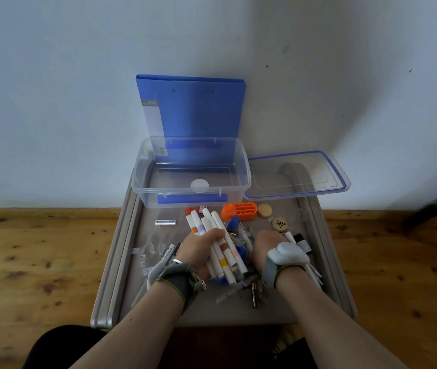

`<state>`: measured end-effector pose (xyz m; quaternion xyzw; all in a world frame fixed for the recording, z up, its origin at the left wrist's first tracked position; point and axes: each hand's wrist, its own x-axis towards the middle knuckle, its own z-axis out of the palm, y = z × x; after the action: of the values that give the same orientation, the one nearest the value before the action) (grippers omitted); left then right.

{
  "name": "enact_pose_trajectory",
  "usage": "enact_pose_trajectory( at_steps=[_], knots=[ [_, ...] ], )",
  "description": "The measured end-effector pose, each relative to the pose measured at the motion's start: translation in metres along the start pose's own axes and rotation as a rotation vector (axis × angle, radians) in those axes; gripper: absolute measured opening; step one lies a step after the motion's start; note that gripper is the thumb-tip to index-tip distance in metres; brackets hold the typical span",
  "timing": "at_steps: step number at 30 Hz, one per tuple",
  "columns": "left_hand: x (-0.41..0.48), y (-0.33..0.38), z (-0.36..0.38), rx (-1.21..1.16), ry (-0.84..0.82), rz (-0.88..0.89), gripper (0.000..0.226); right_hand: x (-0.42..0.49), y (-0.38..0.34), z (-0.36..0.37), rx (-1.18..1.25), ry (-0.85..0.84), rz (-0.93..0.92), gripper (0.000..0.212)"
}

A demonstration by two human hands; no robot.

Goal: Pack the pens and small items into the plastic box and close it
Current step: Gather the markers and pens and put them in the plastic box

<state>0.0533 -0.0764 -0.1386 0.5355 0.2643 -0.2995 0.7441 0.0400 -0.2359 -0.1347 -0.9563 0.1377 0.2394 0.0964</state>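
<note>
Head view — right hand's (266, 246) fingers hidden among pens (218, 226).

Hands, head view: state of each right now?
Left hand: closed round a bundle of white markers.
Right hand: grip hidden by its own back; cannot tell.

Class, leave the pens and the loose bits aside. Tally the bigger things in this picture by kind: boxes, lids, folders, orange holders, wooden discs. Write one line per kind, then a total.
Box: 1
Lid: 1
Folder: 1
Orange holder: 1
Wooden discs: 2
Total: 6
</note>
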Motion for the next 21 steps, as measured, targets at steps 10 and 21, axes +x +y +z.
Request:
enact_pose_trajectory(
  at_steps=[10,21],
  knots=[
    [-0.005,0.001,-0.001,0.001,-0.002,0.028,0.021,-0.008,0.007,-0.024,0.059,-0.059,-0.022,0.029],
    [-0.011,-0.003,0.014,0.038,0.011,0.142,0.02,-0.04,-0.02,-0.047,0.204,-0.041,-0.409,0.022]
  ],
)
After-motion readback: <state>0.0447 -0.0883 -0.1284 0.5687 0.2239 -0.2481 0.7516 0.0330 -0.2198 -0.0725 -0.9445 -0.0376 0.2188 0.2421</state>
